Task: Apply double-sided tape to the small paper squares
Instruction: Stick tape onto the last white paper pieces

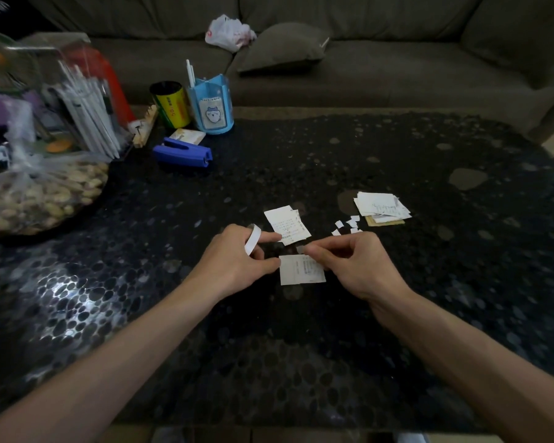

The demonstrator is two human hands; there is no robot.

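Small paper squares (346, 226): tiny white bits, scattered right of centre on the dark pebble-patterned desk (429, 282), just beside a stack of slips (381, 204). Tape roll (252, 239): thin white ring, centre frame, looped over the index finger of the left hand (234, 260), lower fingers curled against it, thumb touching a printed slip (301, 271). Right hand (352, 265): thumb and fingertips pinch a greyish scrap (300, 249) over that slip.
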